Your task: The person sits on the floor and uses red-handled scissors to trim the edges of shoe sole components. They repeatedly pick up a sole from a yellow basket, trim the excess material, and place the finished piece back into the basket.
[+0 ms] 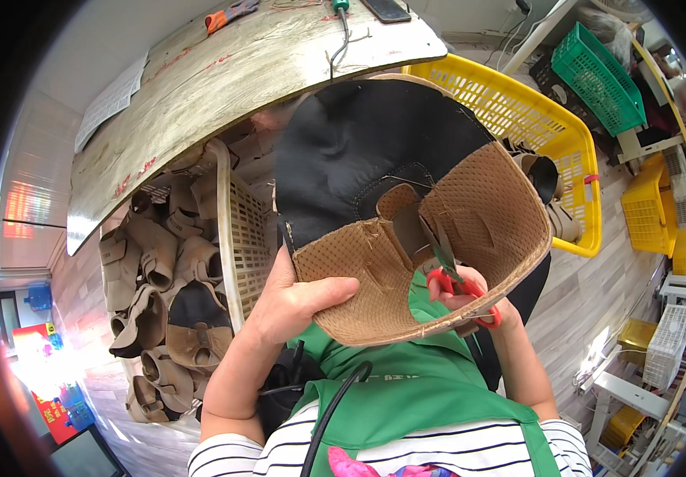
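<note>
A large shoe upper (478, 222), black on its far side with tan perforated lining on the near side, is spread out in front of me. My left hand (299, 298) grips its left edge, the thumb lying over the tan lining. My right hand (508, 318) is closed on red-handled scissors (441, 277), fingers through the handle loops. The scissor blades point up into the opening of the upper, close to a stitched tan flap (398, 200). Whether the blades touch the material, I cannot tell. Part of my right hand is hidden behind the upper's near edge.
A worn table (279, 67) stands ahead, bearing a phone (387, 10), a green-handled corded tool (340, 5) and an orange-grey glove (227, 16). Left is a pale crate (235, 230) beside many tan uppers (156, 246). A yellow basket (589, 151) and green crate (597, 79) stand right.
</note>
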`<state>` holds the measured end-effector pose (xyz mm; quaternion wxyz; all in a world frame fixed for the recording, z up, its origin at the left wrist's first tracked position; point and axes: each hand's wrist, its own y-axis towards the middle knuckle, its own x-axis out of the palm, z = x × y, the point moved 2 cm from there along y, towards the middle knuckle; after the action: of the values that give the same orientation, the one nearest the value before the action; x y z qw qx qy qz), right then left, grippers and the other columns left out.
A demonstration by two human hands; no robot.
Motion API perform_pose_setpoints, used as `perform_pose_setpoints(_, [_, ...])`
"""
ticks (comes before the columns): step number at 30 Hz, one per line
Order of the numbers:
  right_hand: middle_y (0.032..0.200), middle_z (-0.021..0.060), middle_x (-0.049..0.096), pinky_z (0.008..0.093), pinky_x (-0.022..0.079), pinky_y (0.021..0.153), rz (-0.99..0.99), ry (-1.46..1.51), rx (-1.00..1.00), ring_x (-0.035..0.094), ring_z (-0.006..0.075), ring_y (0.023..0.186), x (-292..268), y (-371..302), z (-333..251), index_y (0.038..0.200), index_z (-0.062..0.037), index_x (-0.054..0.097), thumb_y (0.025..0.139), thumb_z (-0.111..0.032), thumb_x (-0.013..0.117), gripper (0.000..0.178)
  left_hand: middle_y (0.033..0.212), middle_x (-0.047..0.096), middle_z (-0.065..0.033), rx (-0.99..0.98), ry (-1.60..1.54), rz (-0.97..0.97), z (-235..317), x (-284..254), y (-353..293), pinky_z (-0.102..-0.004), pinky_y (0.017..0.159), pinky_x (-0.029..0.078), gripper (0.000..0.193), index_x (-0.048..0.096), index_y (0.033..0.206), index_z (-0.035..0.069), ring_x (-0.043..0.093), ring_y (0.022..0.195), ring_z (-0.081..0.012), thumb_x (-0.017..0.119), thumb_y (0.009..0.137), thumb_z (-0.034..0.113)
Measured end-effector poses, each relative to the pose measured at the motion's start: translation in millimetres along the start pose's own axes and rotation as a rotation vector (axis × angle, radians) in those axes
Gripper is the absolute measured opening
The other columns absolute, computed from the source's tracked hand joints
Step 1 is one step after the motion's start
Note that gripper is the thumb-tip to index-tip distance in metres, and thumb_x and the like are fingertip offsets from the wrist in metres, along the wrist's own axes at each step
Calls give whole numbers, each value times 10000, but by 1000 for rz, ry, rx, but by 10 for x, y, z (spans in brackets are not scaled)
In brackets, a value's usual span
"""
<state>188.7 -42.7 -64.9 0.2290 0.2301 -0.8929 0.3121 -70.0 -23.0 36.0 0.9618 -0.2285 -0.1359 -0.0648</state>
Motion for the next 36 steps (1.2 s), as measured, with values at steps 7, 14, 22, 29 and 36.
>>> perform_pose_setpoints(7, [812, -18, 526, 241, 410, 659, 73, -275, -144, 482, 93, 730, -53, -5, 81, 960, -27, 551, 768, -169, 715, 290, 1083, 609, -121, -27, -13, -121, -63, -86, 41, -334, 830, 504, 517, 442, 1225, -37, 607, 953, -195, 684, 770, 10])
perform_pose_setpoints(14, [710, 26, 492, 294, 420, 616, 423, -944, -581, 490, 172, 663, 283, 22, -100, 884, -46, 538, 651, -83, 745, 314, 1077, 608, -132, -61, -41, -87, -169, -134, 113, -323, 815, 511, 553, 429, 1233, -41, 613, 935, -194, 714, 765, 36])
perform_pose_setpoints(22, [735, -8, 447, 215, 385, 570, 417, -988, -720, 423, 74, 658, 362, 64, -73, 874, -17, 542, 713, 10, 711, 235, 1079, 609, -127, -93, -17, -55, -217, -69, 79, -319, 816, 513, 550, 425, 1225, -44, 613, 944, -187, 724, 775, 60])
perform_pose_setpoints(29, [930, 36, 520, 234, 433, 688, 458, -1156, -975, 492, 116, 756, 20, -44, 154, 1240, -1, 445, 758, -46, 746, 569, 1037, 637, -105, 15, 21, 45, -82, -66, 47, -305, 804, 512, 400, 526, 1133, -27, 624, 902, -170, 711, 787, 52])
perform_pose_setpoints(36, [705, 80, 508, 318, 423, 574, 555, -1205, -831, 514, 215, 612, 93, 36, 19, 946, -11, 543, 679, -180, 742, 373, 1033, 653, -92, 80, -55, -6, -66, -94, 73, -304, 820, 500, 370, 580, 1134, -1, 619, 930, -166, 698, 784, 26])
